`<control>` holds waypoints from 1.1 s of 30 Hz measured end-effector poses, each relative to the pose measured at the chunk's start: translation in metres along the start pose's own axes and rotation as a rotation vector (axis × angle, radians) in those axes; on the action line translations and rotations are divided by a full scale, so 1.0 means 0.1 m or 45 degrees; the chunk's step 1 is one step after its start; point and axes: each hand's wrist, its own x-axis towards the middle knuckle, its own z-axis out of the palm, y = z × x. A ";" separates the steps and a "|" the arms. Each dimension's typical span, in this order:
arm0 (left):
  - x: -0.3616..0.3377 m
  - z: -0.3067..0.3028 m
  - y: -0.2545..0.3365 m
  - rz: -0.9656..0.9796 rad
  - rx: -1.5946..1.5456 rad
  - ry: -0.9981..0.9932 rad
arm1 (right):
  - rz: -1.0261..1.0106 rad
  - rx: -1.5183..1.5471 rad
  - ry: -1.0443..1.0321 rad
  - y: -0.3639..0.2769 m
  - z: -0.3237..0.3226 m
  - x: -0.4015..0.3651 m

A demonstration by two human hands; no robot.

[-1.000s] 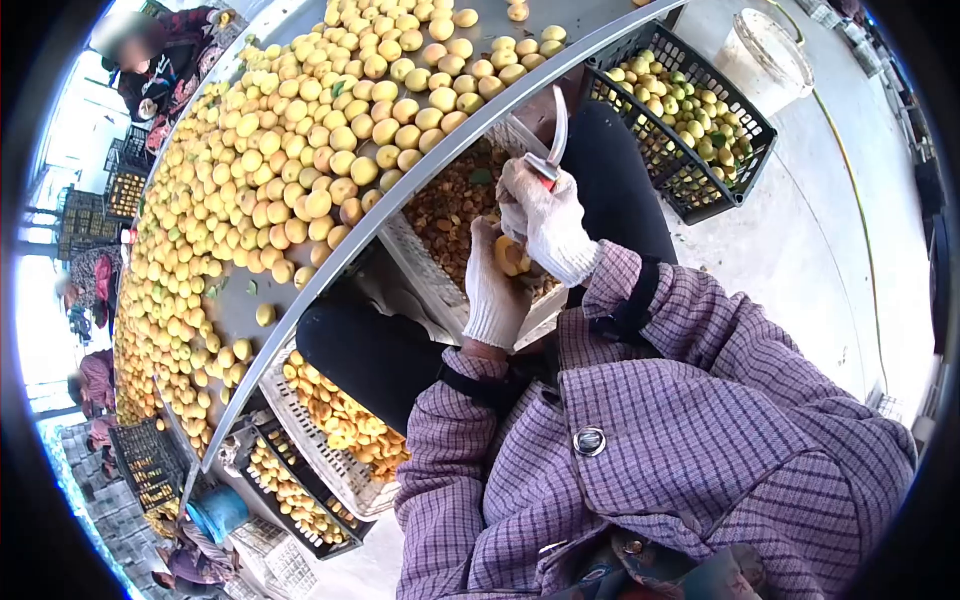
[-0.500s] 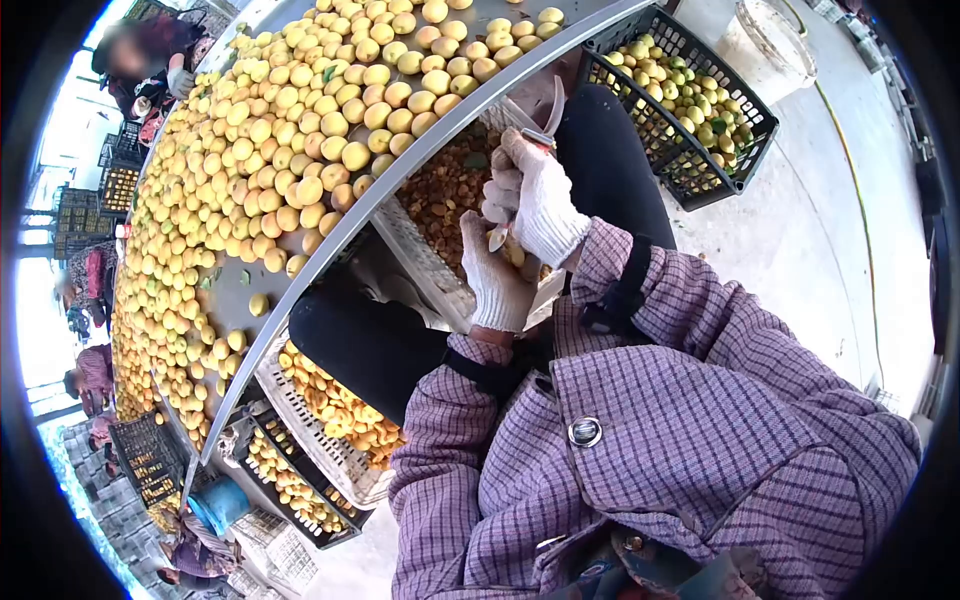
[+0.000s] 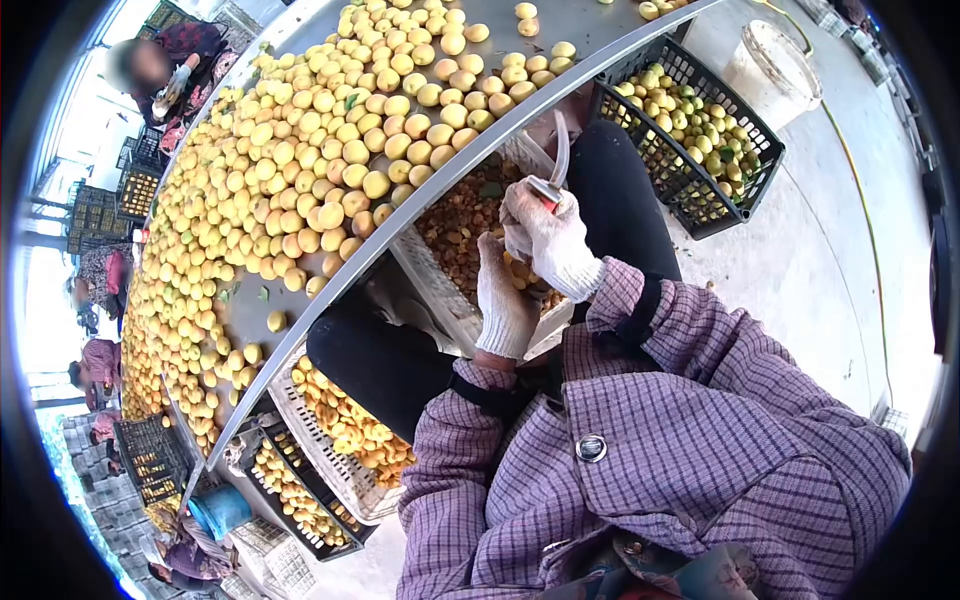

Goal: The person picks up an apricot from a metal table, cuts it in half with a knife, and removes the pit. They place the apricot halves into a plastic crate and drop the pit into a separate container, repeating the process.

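My left hand (image 3: 505, 308), in a white knit glove, is closed around a yellow-orange apricot (image 3: 522, 275), mostly hidden by the fingers. Close beside it, my gloved right hand (image 3: 552, 238) grips a tool (image 3: 561, 150) with two curved, pale metal prongs and a bit of red. The prongs point away from me; the tool's other end is hidden in the hand. Below both hands, between my knees, sits a pale crate (image 3: 432, 282) holding many small brown pieces (image 3: 455, 235), perhaps pits.
A metal-edged table (image 3: 350, 268) heaped with apricots (image 3: 300, 170) curves across the left. A black crate (image 3: 745, 205) of greenish fruit and a white bucket (image 3: 775, 65) stand right. Lower left are a white crate (image 3: 310, 425) of apricot halves and a black crate (image 3: 345, 548). Other people sit across the table.
The whole view has shifted slightly down and right. My right hand has turned, and the apricot in my left hand is now more covered. A person across the table has moved their hands.
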 end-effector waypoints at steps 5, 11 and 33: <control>0.08 -0.07 0.00 -0.099 -0.134 -0.050 | 0.210 0.197 -0.052 0.11 -0.02 0.06; 0.05 -0.18 -0.01 0.124 0.178 -0.595 | 0.226 0.211 -0.112 0.26 -0.05 0.08; 0.05 0.15 0.50 -0.017 -0.164 0.247 | 0.057 -1.015 -0.877 -0.16 -0.43 0.16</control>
